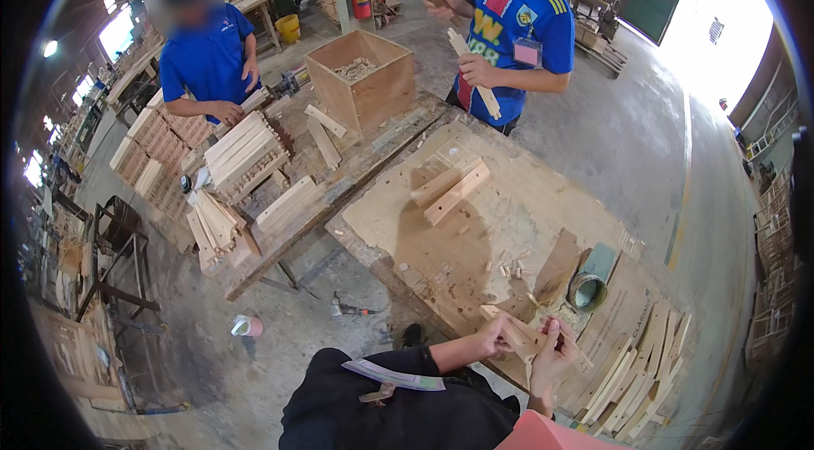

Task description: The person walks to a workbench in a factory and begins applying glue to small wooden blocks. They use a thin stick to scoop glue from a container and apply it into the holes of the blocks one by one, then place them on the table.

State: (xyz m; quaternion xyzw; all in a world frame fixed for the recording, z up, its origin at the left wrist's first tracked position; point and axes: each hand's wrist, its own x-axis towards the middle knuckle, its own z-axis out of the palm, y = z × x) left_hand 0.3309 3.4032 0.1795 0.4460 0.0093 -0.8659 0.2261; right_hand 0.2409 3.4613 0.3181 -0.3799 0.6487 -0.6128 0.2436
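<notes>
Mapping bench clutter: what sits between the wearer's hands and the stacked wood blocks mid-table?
Head view: between the hands holding a wood piece and the wood blocks, only bare plywood tabletop with a few small wood scraps.

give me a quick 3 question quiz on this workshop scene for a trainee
1. True or false: both of the wearer's hands hold the wooden piece.
2. What stands open-topped on the far bench? A) a wooden box B) a metal bucket C) a glass jar
3. What lies in a row at the wearer's right, on the table edge?

Key:
1. True: left hand and right hand both grip it.
2. A, the wooden box.
3. Thin wooden slats.
</notes>
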